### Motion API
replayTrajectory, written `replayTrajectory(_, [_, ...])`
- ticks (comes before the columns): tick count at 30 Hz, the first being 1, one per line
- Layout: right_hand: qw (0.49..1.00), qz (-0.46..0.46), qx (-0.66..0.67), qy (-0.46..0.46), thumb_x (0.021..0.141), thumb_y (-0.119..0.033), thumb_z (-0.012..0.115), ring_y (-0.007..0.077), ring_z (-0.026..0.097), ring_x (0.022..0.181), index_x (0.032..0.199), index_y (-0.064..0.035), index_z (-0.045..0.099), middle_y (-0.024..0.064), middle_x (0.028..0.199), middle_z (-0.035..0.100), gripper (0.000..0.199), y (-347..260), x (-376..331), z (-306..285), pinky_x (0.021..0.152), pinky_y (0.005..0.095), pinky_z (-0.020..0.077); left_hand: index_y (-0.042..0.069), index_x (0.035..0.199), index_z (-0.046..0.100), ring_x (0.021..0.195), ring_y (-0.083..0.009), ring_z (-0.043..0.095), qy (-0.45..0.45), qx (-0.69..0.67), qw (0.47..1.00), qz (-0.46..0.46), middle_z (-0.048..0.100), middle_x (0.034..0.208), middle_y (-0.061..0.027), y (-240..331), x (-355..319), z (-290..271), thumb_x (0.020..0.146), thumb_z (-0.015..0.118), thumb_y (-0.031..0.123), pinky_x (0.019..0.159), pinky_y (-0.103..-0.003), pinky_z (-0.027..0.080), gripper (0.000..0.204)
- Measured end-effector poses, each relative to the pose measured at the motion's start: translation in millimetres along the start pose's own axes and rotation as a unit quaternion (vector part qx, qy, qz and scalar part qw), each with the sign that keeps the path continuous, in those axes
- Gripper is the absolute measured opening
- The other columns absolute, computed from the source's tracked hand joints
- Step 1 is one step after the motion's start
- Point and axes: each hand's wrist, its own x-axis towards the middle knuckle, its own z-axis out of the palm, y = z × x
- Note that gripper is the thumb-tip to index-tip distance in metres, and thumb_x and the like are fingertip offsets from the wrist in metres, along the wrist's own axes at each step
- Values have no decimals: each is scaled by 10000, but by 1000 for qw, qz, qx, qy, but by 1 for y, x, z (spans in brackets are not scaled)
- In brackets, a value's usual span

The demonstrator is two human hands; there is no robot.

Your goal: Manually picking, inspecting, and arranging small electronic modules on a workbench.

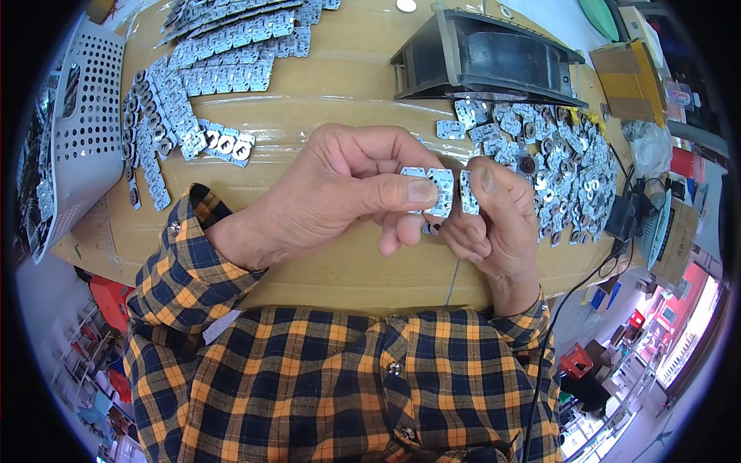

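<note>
Between thumb and fingers, my left hand [332, 193] grips a short strip of small white circuit boards [440, 191] with dark parts on their faces. Close beside its right end, my right hand [502, 220] pinches a single small circuit board [468, 193]. A narrow gap shows between the two pieces. Both hands are held above the near middle of the table. To their right lies a wide heap of loose circuit boards [575, 174], some with round metal discs on them.
Strips of joined boards [231, 58] are stacked at the far left, with more strips [166, 116] nearer. A grey perforated basket [91, 116] stands at the left edge. A black fan housing [502, 58] sits beyond the heap; cardboard boxes [629, 81] and a black cable [575, 297] are on the right.
</note>
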Motion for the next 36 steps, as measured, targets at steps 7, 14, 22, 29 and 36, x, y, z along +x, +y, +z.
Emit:
replayTrajectory(7, [976, -110, -183, 46, 1024, -229, 467, 39, 322, 380, 774, -32, 482, -4, 519, 432, 319, 8, 0, -3, 370, 211, 261, -55, 1071, 623, 686, -111, 643, 66, 213, 961, 164, 667, 827, -90, -11, -3, 8, 918, 600, 0, 575, -219, 526, 164])
replayTrajectory(14, [963, -131, -232, 30, 1009, -225, 523, 5, 390, 442, 795, -30, 600, -41, 543, 497, 299, 8, -2, -10, 412, 185, 288, -34, 1023, 660, 668, -141, 635, 95, 510, 777, 357, 652, 795, -95, -5, -3, 8, 792, 675, -72, 571, -238, 480, 234])
replayTrajectory(22, [977, -110, -178, 36, 1009, -227, 522, 8, 376, 420, 767, -30, 590, -43, 510, 468, 320, 11, 1, -7, 396, 187, 273, -23, 1009, 665, 652, -154, 628, 113, 495, 784, 358, 651, 797, -99, -7, -5, 9, 772, 684, -72, 569, -243, 470, 243])
replayTrajectory(29, [975, -123, -182, 32, 1022, -233, 475, 48, 317, 380, 763, -37, 483, -19, 510, 406, 325, 13, 2, -9, 369, 222, 256, -22, 1004, 664, 674, -166, 635, 81, 512, 758, 395, 649, 804, -103, -9, -2, 5, 779, 658, -78, 576, -260, 474, 232])
replayTrajectory(36, [906, -179, -369, 106, 1004, -226, 513, 33, 387, 436, 766, -26, 576, -12, 556, 492, 318, 2, 0, -2, 420, 198, 283, -18, 1006, 665, 719, -154, 641, 61, 521, 788, 323, 662, 830, -105, -2, -4, 5, 794, 654, -64, 575, -244, 463, 217])
